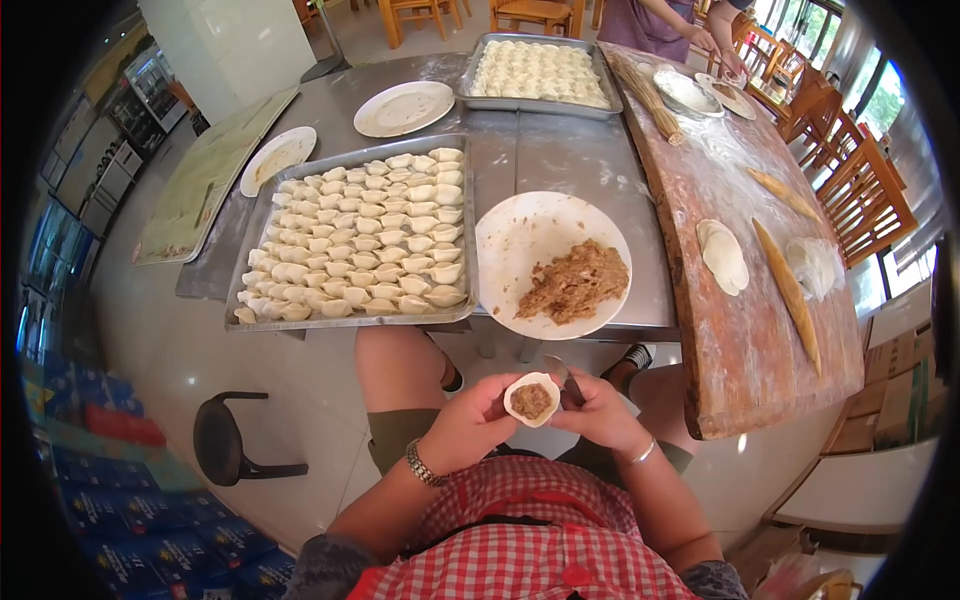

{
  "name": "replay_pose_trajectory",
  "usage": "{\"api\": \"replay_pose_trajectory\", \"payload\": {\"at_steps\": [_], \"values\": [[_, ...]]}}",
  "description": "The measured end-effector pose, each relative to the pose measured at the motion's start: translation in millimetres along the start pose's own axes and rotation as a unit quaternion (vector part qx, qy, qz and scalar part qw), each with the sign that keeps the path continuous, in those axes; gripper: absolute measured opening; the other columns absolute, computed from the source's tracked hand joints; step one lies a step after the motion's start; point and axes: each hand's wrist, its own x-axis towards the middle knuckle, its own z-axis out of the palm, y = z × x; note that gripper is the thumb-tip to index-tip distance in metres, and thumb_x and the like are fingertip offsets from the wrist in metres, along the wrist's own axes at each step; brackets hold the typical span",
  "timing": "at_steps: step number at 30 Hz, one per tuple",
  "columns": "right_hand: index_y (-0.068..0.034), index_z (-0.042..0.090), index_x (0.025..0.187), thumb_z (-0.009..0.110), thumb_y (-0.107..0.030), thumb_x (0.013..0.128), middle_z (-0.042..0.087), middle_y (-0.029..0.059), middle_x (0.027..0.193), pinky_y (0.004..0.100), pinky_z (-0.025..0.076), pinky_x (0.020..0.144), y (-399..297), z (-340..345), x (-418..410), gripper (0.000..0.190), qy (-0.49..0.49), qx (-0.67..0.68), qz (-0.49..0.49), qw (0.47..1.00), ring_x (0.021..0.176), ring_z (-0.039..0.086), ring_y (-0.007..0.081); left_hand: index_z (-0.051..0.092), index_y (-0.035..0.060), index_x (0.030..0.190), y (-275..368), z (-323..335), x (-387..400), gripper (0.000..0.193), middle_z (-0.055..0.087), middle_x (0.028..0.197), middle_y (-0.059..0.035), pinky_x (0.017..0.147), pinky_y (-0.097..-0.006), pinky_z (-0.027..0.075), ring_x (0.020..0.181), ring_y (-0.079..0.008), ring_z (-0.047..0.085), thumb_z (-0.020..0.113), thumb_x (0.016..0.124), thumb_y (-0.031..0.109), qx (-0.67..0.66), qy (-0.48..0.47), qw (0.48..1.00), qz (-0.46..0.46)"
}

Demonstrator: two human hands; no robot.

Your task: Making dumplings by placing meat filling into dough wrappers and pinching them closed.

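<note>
Between my hands, above my lap, is a round dumpling wrapper (553, 389) with a mound of minced filling (532, 401) in its middle. My left hand (474, 416) holds the wrapper by its left edge. My right hand (602, 420) grips a flat metal spreader (564, 379), and its fingertips are at the wrapper's right edge. Straight ahead, a white plate (510, 225) carries a heap of brown minced filling (577, 281). To its left, a metal tray (471, 225) is filled with rows of folded dumplings (364, 240).
A floured wooden board (705, 330) on the right bears stacked wrappers (722, 255), rolling pins (787, 296) and a plastic bag (814, 268). Another dumpling tray (540, 109) and two plates (403, 109) stand farther back. A co-worker's hands (716, 49) are at the board's far end. A black stool (217, 439) is at left.
</note>
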Motion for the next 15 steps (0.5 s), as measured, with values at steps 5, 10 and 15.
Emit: {"api": "replay_pose_trajectory", "payload": {"at_steps": [5, 10, 15], "values": [[-0.006, 0.061, 0.121, 0.072, -0.003, 0.079, 0.053, -0.0021, 0.108, 0.0197, 0.036, 0.064, -21.6, 6.4, -0.6, 0.044, 0.034, -0.03, -0.078, 0.996, 0.073, 0.041, 0.0028, 0.05, 0.001, 0.13, 20.9, 9.2, -3.3, 0.042, 0.061, 0.114, -0.0043, 0.085, -0.0237, 0.05, 0.098, -0.009, 0.06, 0.058, 0.089, 0.0, 0.162, 0.039, 0.986, -0.02], [-0.006, 0.065, 0.114, 0.073, -0.004, 0.079, 0.054, -0.0013, 0.106, 0.0188, 0.036, 0.061, -26.1, 11.8, -3.5, 0.036, 0.082, -0.092, -0.079, 0.989, 0.072, 0.044, 0.0031, 0.058, 0.002, 0.123, 16.6, 18.5, 1.4, 0.033, 0.066, 0.102, -0.0059, 0.075, -0.0223, 0.052, 0.085, -0.0081, 0.062, 0.06, 0.091, 0.009, 0.165, 0.093, 0.982, -0.002], [-0.007, 0.068, 0.109, 0.074, -0.007, 0.079, 0.055, -0.0008, 0.102, 0.0178, 0.035, 0.056, -19.0, 17.6, 0.4, 0.031, 0.125, 0.009, -0.09, 0.988, 0.067, 0.043, 0.0018, 0.058, 0.0023, 0.123, 8.1, 25.8, 5.9, 0.031, 0.066, 0.103, -0.0081, 0.075, -0.023, 0.054, 0.086, -0.0106, 0.065, 0.056, 0.094, 0.011, 0.076, 0.135, 0.988, 0.0]]}}
